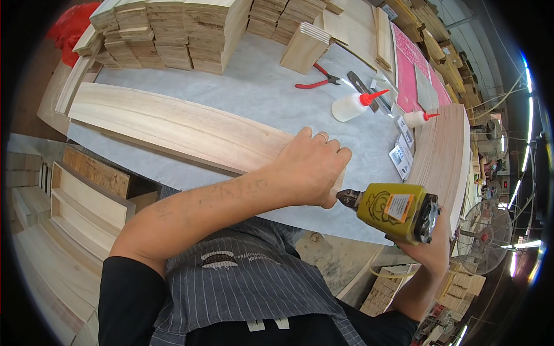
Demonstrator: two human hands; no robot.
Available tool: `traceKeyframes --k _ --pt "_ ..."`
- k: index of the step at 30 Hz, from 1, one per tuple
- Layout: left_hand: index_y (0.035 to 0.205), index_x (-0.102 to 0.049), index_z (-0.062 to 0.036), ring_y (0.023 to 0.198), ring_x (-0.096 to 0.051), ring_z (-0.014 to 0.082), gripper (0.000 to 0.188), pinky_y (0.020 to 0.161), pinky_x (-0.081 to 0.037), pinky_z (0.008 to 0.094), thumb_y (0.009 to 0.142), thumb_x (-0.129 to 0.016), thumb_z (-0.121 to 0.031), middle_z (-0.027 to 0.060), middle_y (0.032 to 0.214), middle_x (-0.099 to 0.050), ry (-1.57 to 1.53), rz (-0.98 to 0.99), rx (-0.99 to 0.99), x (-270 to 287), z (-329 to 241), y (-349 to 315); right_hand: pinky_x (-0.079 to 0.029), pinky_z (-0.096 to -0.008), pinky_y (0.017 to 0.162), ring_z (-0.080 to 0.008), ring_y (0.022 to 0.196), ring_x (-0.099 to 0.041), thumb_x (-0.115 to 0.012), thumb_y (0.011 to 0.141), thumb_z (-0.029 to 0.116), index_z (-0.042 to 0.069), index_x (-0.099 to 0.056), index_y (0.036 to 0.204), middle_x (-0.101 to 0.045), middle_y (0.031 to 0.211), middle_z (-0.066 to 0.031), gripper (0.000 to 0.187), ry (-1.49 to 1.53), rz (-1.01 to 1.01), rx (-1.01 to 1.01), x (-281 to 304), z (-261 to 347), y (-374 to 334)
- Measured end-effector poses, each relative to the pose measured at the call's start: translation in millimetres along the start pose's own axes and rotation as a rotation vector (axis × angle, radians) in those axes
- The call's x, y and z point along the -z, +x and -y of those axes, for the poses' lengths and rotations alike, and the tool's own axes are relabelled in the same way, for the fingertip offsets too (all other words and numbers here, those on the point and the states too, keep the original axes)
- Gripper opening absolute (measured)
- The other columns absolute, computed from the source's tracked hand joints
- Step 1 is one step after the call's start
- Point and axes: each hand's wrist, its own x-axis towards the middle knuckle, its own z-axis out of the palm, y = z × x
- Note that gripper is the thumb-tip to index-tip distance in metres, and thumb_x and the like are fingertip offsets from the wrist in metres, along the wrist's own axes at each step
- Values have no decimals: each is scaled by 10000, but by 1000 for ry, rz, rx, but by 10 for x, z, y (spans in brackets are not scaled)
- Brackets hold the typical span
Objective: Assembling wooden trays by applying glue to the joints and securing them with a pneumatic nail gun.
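A long pale wooden board lies across the grey table, tilted a little with its far end at the left. My left hand is closed around the board's right end, fingers over the far side. In my right hand is a yellow-green nail gun, its dark nose against or just beside the board's end, near my left thumb. Most of my right fingers and the tool's handle are hidden behind its body. Whether something else sits under my left palm cannot be seen.
Stacked boards line the table's back. A small block stack, red-handled pliers, a red-tipped white glue bottle and a second bottle stand behind my hands. More boards are piled right; a fan stands beyond.
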Motion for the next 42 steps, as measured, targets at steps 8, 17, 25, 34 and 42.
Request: traceKeyframes --k 8,17,25,34,42 --pt "1031 -633 -37 982 -652 310 496 820 -462 403 686 -810 -347 138 974 -682 -4 -71 -20 -50 46 41 -533 -316 636 -209 686 -693 -870 676 108 -21 -674 925 -699 785 -113 343 37 12 9 61 -14 -9" --pt "1227 -604 54 1095 -591 412 885 949 -456 489 594 -910 -483 240 1108 -616 -511 -146 -270 -668 -890 873 -518 -385 975 -251 1109 -664 -890 692 48 -17 -587 1285 -687 1206 -140 669 -185 -292 75 809 -307 -313" --pt "1423 -560 -110 1272 -538 288 759 1044 -448 462 769 -859 -352 124 1402 -567 -223 -755 -38 1013 1158 -1978 -573 -339 766 -197 974 -657 -892 725 103 -58 -596 1306 -684 1160 -151 672 -200 -377 -250 569 644 -296" --pt "1568 -403 -201 763 -592 115 1109 692 -533 257 616 -965 -291 155 1447 -545 -1043 -350 179 599 2097 -2430 -503 -354 967 -230 1132 -619 -899 757 162 -16 -574 1346 -663 1232 -134 696 -220 -18 60 354 1417 433" --pt "1462 -531 -148 1097 -585 207 1003 936 -500 341 585 -992 -306 134 1363 -596 -1234 -361 98 469 2171 -2390 -570 -352 871 -206 993 -715 -935 670 78 -15 -639 1218 -730 1122 -123 630 -237 126 121 130 1961 917"
